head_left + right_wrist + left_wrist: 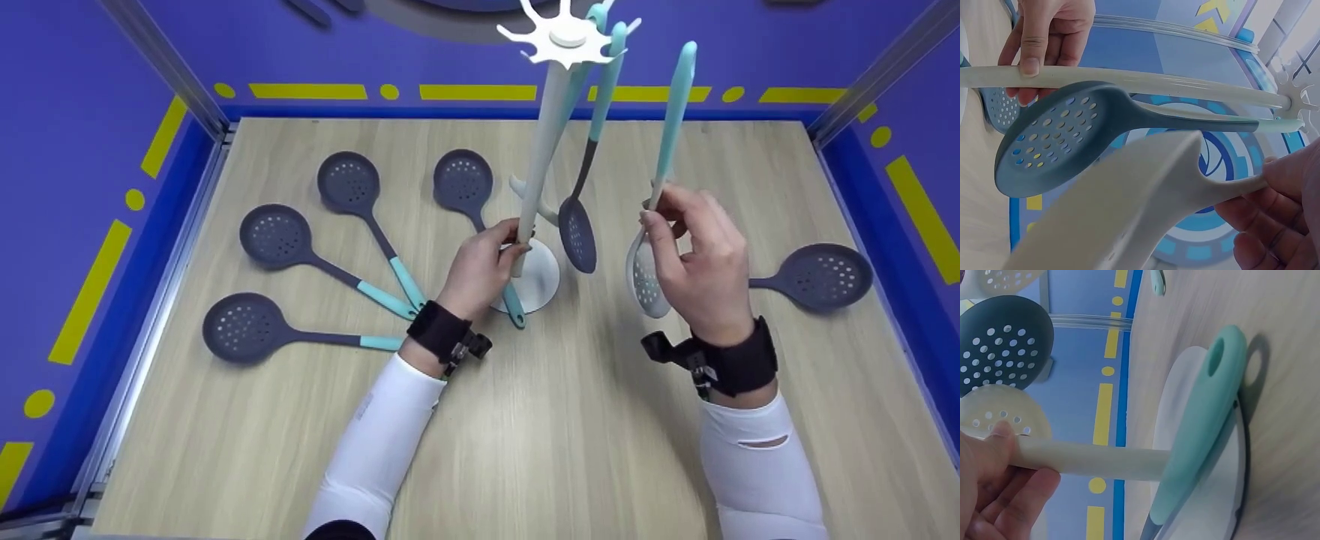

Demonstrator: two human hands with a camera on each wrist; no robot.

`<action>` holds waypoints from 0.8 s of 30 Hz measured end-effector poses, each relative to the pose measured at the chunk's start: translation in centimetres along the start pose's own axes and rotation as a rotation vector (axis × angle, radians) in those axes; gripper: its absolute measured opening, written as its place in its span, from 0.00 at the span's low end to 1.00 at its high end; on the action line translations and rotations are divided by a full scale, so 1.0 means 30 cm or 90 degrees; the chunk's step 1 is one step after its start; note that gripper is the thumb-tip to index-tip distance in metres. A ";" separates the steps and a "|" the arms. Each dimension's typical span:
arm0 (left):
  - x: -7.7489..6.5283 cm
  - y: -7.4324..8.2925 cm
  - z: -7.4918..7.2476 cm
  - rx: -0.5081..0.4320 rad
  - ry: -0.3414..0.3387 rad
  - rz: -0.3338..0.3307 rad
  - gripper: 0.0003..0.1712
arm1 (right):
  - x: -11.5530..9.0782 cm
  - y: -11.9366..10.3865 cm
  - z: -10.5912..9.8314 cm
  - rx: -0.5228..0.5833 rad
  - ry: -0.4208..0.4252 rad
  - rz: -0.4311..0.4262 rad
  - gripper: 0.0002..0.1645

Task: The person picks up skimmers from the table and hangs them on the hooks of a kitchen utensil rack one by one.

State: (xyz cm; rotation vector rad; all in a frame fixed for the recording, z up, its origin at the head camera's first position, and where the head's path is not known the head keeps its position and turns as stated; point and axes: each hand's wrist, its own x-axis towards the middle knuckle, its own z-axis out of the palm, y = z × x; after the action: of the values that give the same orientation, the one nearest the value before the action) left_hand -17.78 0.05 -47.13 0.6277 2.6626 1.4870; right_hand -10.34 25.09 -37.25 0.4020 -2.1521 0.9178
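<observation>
Left hand [478, 264] grips white pole [546, 142], fingers curled; right hand [706, 264] pinches pale skimmer [666, 150] by neck.

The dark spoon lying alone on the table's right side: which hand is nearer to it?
The right hand: it is just left of the dark spoon, pinching a pale spoon. The left hand is farther left, gripping the white pole.

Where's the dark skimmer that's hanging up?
In the head view, the dark skimmer hangs right of the stand's white pole, between it and the pale skimmer in the right hand.
</observation>
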 end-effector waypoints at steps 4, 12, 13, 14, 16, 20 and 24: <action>0.000 -0.002 0.005 0.006 0.009 0.009 0.16 | 0.001 -0.005 -0.005 0.002 0.004 -0.002 0.12; -0.001 -0.004 0.013 0.006 0.019 0.013 0.18 | -0.002 -0.014 -0.010 0.004 0.016 -0.005 0.13; -0.002 -0.003 0.013 0.007 0.020 0.014 0.18 | -0.003 -0.015 -0.010 0.003 0.017 -0.005 0.13; -0.003 -0.003 0.014 0.006 0.021 0.014 0.18 | -0.003 -0.016 -0.010 0.002 0.017 -0.005 0.14; -0.004 -0.002 0.015 0.009 0.023 0.015 0.18 | -0.003 -0.018 -0.010 -0.001 0.016 -0.006 0.13; -0.005 -0.003 0.017 0.011 0.027 0.017 0.18 | -0.002 -0.021 -0.009 0.000 0.017 -0.010 0.13; -0.007 0.001 0.020 0.012 0.026 0.015 0.18 | -0.003 -0.024 -0.009 0.004 0.020 -0.013 0.13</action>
State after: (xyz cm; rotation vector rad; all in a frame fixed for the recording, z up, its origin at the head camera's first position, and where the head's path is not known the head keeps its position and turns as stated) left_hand -17.45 0.47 -47.46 0.6379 2.7124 1.4989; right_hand -9.76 24.78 -36.83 0.4094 -2.1129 0.9137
